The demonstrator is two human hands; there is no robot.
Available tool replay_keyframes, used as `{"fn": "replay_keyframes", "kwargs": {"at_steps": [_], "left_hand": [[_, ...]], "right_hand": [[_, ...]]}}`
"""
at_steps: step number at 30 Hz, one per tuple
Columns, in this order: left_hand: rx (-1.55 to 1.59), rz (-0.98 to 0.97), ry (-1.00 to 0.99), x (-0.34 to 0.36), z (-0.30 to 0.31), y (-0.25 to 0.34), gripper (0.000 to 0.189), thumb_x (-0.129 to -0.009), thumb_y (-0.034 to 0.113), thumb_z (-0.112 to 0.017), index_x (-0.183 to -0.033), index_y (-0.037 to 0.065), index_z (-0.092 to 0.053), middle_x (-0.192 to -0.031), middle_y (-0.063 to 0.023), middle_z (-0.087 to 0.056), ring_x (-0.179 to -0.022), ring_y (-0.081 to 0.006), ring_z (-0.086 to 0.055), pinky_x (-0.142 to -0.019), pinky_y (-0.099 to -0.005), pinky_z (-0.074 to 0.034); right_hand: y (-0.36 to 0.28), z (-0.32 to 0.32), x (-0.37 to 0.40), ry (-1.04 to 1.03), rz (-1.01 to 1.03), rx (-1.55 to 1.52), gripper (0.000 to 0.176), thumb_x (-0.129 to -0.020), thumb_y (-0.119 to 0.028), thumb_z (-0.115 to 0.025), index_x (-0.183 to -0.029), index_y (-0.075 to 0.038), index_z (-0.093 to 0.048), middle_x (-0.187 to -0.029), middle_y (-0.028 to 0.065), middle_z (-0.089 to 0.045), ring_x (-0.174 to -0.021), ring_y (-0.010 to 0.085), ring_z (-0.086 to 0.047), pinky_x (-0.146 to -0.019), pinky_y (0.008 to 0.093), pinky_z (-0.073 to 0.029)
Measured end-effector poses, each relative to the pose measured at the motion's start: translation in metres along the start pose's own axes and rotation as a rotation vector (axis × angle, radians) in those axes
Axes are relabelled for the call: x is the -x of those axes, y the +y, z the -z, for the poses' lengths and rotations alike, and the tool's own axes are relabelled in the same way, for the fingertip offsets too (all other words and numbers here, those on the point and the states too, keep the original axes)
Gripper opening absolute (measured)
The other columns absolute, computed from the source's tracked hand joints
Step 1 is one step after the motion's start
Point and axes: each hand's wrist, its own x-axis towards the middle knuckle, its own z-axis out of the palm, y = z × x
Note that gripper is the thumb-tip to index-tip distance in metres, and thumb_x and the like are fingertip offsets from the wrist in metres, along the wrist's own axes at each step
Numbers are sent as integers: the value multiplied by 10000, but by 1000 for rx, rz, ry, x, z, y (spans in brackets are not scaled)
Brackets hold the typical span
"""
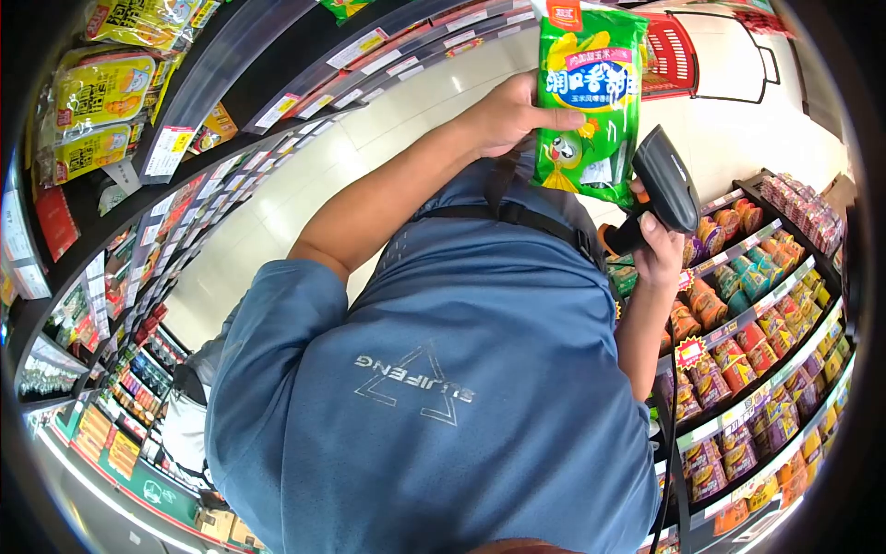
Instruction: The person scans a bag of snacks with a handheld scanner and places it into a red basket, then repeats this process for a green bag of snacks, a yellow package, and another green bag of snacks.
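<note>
My left hand (509, 118) is closed on the edge of a green snack bag (591, 138), its thumb lying across the front. The bag stands upright in view, printed with corn, a cartoon figure and Chinese lettering, with a red patch at the top. Just right of the bag, my right hand (661, 247) grips a black handheld barcode scanner (671, 177). The scanner's head overlaps the lower right side of the bag in this view. From below my right hand a black cable (673, 434) hangs down along my side.
A red shopping basket (672, 54) with a dark handle is on the pale floor (443, 97) beyond the bag. Shelves with cup-shaped packs (706, 305) rise at the right. On the left, racks carry yellow packets (106, 88) and price tags (169, 152).
</note>
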Motion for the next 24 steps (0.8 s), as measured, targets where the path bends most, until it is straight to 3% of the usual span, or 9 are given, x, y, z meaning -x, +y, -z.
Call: {"fn": "replay_keyframes", "kwargs": {"at_steps": [4,5,10,11,14,17,20,22,24], "left_hand": [[120,-112,62,13,6,9,447,-816,21,-715,-1226,-7,-539,-1147,-105,-639,-1060,-198,-617,-958,-351,-480],[12,-91,117,15,23,5,452,-804,-12,-706,-1223,-6,-538,-1150,-98,-633,-1050,-200,-620,-944,-343,-483],[-126,-391,348,50,75,38,478,-764,-70,-696,-1208,4,-538,-1125,-85,-637,-1053,-203,-616,-962,-359,-475],[-149,-419,384,58,89,46,530,-773,-115,-644,-1267,20,-506,-1184,-76,-605,-1126,-208,-569,-1019,-387,-419],[-177,-617,536,75,123,59,611,-705,-176,-615,-1265,46,-512,-1191,-91,-596,-1132,-242,-566,-1011,-436,-423],[-251,-700,651,86,151,74,598,-687,-190,-605,-1236,37,-533,-1176,-101,-604,-1126,-242,-572,-990,-408,-442],[-457,-812,738,93,163,83,528,-689,-185,-617,-1182,-7,-555,-1144,-114,-619,-1069,-227,-602,-949,-359,-460],[-972,-706,1000,93,169,87,399,-702,-158,-649,-1082,-50,-591,-1078,-119,-647,-989,-207,-630,-899,-320,-469],[-968,-774,1001,86,172,91,346,-706,-110,-679,-1039,-50,-604,-1037,-116,-659,-958,-200,-636,-867,-317,-476]], "right_hand": [[6,-4,-12,-80,-31,-134,497,-800,-86,-674,-1260,32,-527,-1206,170,-603,-1119,299,-579,-975,436,-439],[3,-8,-13,-77,-38,-85,461,-821,-82,-647,-1246,47,-526,-1223,202,-585,-1082,323,-599,-928,449,-480],[13,3,-9,-12,-45,-31,414,-849,-95,-614,-1228,48,-534,-1239,229,-564,-1072,322,-606,-921,427,-483],[18,9,-6,1,-67,-36,412,-845,-94,-616,-1224,48,-537,-1238,227,-565,-1069,318,-607,-920,425,-483],[23,11,0,37,-92,-42,401,-842,-95,-620,-1209,50,-549,-1215,217,-581,-1050,302,-614,-915,414,-482],[30,12,1,53,-137,-8,415,-849,-83,-616,-1236,46,-544,-1172,204,-610,-1022,272,-621,-901,387,-482],[31,4,-1,51,-153,5,421,-848,-61,-612,-1249,43,-538,-1162,198,-617,-1012,257,-625,-900,379,-484],[32,1,-2,51,-166,14,420,-849,-51,-620,-1251,38,-537,-1149,187,-628,-1006,242,-628,-896,370,-486],[33,-1,-2,48,-171,44,422,-852,-57,-632,-1254,33,-538,-1146,178,-633,-1001,229,-631,-891,358,-486]]}}
